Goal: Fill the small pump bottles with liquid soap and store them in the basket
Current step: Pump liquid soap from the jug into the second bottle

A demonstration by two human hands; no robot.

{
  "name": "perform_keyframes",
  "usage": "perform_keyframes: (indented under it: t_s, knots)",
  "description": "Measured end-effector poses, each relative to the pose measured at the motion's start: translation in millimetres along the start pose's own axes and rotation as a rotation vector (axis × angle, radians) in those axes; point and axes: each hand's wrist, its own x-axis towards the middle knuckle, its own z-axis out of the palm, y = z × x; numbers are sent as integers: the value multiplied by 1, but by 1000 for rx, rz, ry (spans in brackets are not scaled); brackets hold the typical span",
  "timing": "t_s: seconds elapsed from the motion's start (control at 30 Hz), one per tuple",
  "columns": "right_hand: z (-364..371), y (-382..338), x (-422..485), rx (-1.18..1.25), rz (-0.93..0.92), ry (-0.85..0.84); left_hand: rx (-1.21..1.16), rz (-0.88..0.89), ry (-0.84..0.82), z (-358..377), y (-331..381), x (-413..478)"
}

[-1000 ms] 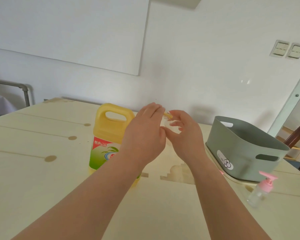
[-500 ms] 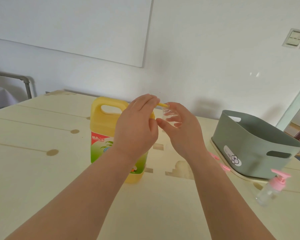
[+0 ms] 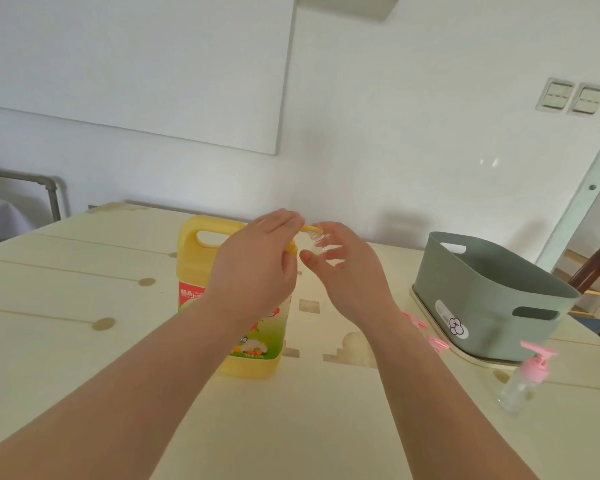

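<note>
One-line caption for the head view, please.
Head view: left hand holds a yellow piece at the small clear bottle in the right hand, near yellow soap jug and basket.

Both forearms extend forward and converge at centre, backs of the hands toward the camera. The left hand (image 3: 253,268) pinches a thin yellow piece (image 3: 307,229) at its fingertips. The right hand (image 3: 350,275) curls its fingers round a small clear bottle (image 3: 317,244), thumb pointing left.
</note>
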Motion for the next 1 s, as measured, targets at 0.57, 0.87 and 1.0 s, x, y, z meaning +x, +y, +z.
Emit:
perform_keyframes:
  t_s: [0.57, 0.87, 1.0]
  knots:
    - [-10, 4, 6, -29, -77, -40, -178, -146, 148, 22, 1, -6]
    - [-10, 1, 3, -115, -67, -58, -147, -184, 56, 10, 4, -7]
    - [-18, -9, 2, -172, -98, -138, -169, -213, -4, -1, 7, 0]
